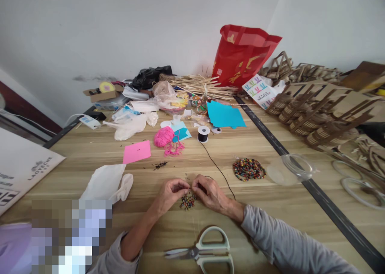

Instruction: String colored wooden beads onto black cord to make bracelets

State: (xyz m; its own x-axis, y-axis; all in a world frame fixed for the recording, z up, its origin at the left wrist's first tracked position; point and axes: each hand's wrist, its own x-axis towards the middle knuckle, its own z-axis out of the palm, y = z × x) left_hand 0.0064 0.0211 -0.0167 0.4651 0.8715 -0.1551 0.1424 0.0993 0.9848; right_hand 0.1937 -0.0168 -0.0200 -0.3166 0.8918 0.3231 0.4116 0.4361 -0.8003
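My left hand (pixel 173 191) and my right hand (pixel 210 192) meet fingertip to fingertip above a small pile of multicoloured beads (pixel 188 201). Both are closed in a pinch. A black cord (pixel 218 166) runs from a white-flanged spool (pixel 203 134) down to my right wrist, and a short bend of it shows behind my right hand, whose fingers appear to pinch it. What my left fingertips hold is too small to make out. Nearer me, scissors (pixel 200 252) with pale handles lie with blades pointing left.
Right of my hands lies a coil of strung beads (pixel 249 169), beside clear tubing (pixel 297 167). Short black cord pieces (pixel 160 165), pink yarn (pixel 164 137) and pink paper (pixel 136 151) lie ahead. A red bag (pixel 243 57) and wooden models (pixel 313 117) stand farther back.
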